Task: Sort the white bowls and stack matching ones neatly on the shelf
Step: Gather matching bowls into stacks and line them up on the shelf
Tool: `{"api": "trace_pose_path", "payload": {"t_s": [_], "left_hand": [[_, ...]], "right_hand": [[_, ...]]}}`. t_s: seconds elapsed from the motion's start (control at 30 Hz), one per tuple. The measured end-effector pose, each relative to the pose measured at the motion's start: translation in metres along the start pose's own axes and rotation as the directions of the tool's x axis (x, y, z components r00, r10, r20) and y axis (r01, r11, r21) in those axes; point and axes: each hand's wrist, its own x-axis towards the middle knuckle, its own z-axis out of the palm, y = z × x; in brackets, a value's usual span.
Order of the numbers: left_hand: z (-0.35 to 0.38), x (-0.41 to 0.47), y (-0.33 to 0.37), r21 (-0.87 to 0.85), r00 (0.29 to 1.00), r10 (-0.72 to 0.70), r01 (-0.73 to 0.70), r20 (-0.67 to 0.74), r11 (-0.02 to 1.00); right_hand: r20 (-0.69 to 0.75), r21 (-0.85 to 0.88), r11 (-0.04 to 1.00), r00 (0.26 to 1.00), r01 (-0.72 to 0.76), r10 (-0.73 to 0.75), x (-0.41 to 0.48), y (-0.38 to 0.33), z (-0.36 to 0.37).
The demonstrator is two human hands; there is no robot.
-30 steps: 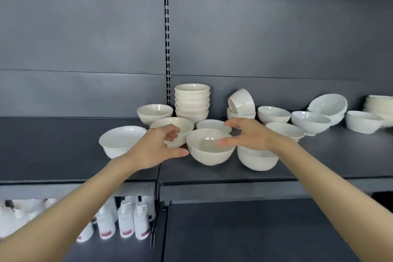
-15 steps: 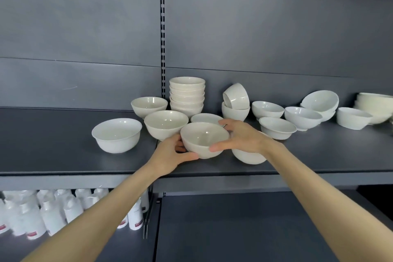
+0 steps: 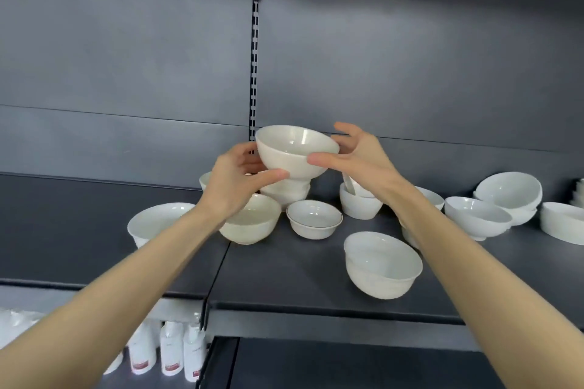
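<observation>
Bowl in hand: you have the held bowl (image 3: pixel 294 151), cream-white, up in the air between both hands. It tilts with its mouth partly toward you.
Where it is: just above the stack of bowls (image 3: pixel 286 193) at the back of the shelf (image 3: pixel 284 281); you cannot tell whether the two touch.
Left hand: your left hand (image 3: pixel 238 181) grips the bowl's left side, thumb curled against the lower near wall, fingers behind.
Right hand: your right hand (image 3: pixel 360 158) pinches the right side, thumb on the near wall, fingers spread round the far rim.
Stack: mostly hidden by the bowl and your left hand.
Near bowls: a cream bowl (image 3: pixel 252 224) sits under your left wrist, a small bowl (image 3: pixel 314 224) just to its right, and a wide bowl (image 3: pixel 382 265) stands alone toward the front edge.
Below: white bottles (image 3: pixel 172 354) stand on the lower shelf.
</observation>
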Motion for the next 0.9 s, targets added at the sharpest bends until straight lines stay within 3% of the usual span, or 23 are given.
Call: {"api": "trace_pose_path", "payload": {"t_s": [0.27, 0.7, 0.9], "left_hand": [[-0.005, 0.083, -0.015, 0.002, 0.998, -0.015, 0.015, 0.069, 1.0], [-0.012, 0.143, -0.085, 0.126, 0.964, -0.077, 0.046, 0.254, 0.991], [-0.012, 0.148, -0.098, 0.153, 0.97, -0.1, 0.066, 0.222, 0.986]], "right_hand": [[-0.112, -0.02, 1.0, 0.994, -0.017, 0.015, 0.074, 0.002, 0.008], [-0.071, -0.048, 0.992, 0.991, -0.117, 0.113, 0.123, 0.044, 0.026], [-0.055, -0.067, 0.992, 0.993, -0.106, 0.103, 0.125, 0.056, 0.026]]}}
